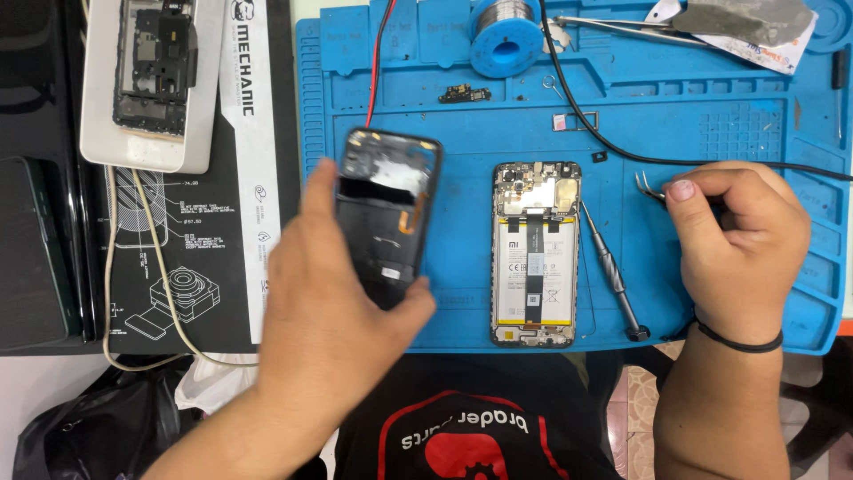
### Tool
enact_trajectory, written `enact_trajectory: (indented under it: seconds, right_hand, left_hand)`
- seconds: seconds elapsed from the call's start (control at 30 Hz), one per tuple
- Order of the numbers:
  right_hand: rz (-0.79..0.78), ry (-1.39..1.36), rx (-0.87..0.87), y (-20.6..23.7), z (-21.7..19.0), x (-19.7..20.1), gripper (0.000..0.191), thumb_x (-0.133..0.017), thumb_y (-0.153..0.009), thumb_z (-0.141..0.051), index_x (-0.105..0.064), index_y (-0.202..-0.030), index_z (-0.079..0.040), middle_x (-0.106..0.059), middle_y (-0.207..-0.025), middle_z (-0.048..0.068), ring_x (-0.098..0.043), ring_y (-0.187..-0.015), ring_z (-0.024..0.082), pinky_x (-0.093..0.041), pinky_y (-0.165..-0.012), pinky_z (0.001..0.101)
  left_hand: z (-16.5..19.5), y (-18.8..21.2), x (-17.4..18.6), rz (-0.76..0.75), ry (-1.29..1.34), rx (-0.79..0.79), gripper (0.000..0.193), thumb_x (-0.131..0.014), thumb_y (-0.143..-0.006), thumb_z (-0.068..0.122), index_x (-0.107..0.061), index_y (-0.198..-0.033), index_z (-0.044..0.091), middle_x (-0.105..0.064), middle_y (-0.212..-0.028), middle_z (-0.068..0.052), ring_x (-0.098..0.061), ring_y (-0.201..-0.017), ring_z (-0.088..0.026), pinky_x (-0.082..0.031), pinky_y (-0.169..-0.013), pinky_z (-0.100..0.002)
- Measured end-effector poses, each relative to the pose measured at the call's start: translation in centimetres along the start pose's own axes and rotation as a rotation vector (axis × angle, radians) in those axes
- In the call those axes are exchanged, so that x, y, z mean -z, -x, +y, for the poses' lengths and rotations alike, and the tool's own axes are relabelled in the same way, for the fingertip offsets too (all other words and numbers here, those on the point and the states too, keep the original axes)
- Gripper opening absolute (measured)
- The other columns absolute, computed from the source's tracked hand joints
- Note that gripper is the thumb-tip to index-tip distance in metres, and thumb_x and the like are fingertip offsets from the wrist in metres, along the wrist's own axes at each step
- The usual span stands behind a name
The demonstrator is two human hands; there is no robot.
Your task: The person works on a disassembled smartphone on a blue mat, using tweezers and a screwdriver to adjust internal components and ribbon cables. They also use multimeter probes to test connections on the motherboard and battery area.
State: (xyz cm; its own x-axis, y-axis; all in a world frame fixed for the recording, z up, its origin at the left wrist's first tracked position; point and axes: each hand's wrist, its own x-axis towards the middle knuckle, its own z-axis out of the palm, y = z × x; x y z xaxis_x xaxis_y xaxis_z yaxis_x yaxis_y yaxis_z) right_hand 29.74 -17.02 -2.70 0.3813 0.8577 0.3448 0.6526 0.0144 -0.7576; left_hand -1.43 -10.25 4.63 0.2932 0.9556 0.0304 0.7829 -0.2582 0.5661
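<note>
My left hand (333, 311) holds a black phone back cover (386, 213) lifted above the blue repair mat (462, 116), its inner side facing me. An opened phone (536, 253) with a yellow-white battery and bare circuit board lies flat in the middle of the mat, just right of the cover. My right hand (737, 244) rests on the mat's right side, fingers curled around metal tweezers (647, 187) whose tips poke out to the left. A thin black screwdriver (611, 271) lies between the opened phone and my right hand.
A solder spool (506, 36) stands at the mat's back edge. Red and black wires (378, 53) cross the mat. A small circuit part (465, 93) and tiny loose pieces lie behind the phone. Another opened phone (155, 62) sits on a white pad at back left.
</note>
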Motion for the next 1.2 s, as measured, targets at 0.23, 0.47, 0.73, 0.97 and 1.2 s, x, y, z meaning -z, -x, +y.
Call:
enact_trajectory:
  seconds: [0.23,0.47,0.73,0.97,1.2]
  right_hand:
    - [-0.001,0.026,0.017,0.0,0.2,0.1,0.013,-0.076,-0.106,-0.001,-0.069,-0.095,0.002,-0.070,-0.098,0.010,-0.059,-0.079,0.012,-0.045,-0.071,0.0223]
    - [0.004,0.032,0.023,0.1,0.2,-0.1,0.014,-0.077,-0.107,-0.002,-0.069,-0.097,0.002,-0.071,-0.099,0.010,-0.061,-0.082,0.013,-0.046,-0.073,0.0228]
    - [-0.003,0.065,0.044,0.2,0.2,-0.2,0.013,-0.077,-0.108,-0.002,-0.070,-0.098,0.002,-0.070,-0.099,0.010,-0.062,-0.085,0.014,-0.048,-0.076,0.0236]
    - [-0.004,0.025,0.029,0.1,0.1,-0.5,0.013,-0.075,-0.108,-0.002,-0.069,-0.097,0.002,-0.070,-0.099,0.009,-0.062,-0.085,0.013,-0.047,-0.076,0.0224]
    - [-0.006,0.050,0.012,0.7,2.0,-0.5,0.012,-0.075,-0.109,0.001,-0.069,-0.099,0.005,-0.070,-0.100,0.012,-0.057,-0.080,0.014,-0.046,-0.074,0.0236]
  left_hand:
    - [-2.9,-3.2,2.7,0.063,-0.090,0.060,0.115,-0.092,-0.070,0.025,-0.021,-0.155,-0.005,-0.059,-0.124,-0.033,-0.057,-0.118,-0.048,-0.045,-0.101,-0.052]
    - [-6.0,-6.0,1.6,0.081,-0.144,0.091,0.110,-0.093,-0.069,0.025,-0.027,-0.154,-0.002,-0.058,-0.123,-0.032,-0.054,-0.121,-0.048,-0.045,-0.101,-0.053]
    - [-5.8,-4.9,1.2,0.232,-0.254,-0.121,0.082,-0.088,-0.077,0.020,-0.045,-0.143,-0.002,-0.061,-0.126,-0.024,-0.054,-0.118,-0.045,-0.043,-0.100,-0.052]
    - [-3.0,-3.2,-2.9,-0.020,0.129,-0.412,0.056,-0.073,-0.093,0.005,-0.052,-0.144,0.012,-0.071,-0.093,-0.008,-0.067,-0.092,-0.029,-0.052,-0.084,-0.043]
    - [-3.0,-3.7,-6.1,0.047,0.081,-0.490,0.063,-0.065,-0.088,-0.001,-0.048,-0.149,0.009,-0.061,-0.076,-0.009,-0.060,-0.079,-0.032,-0.048,-0.080,-0.047]
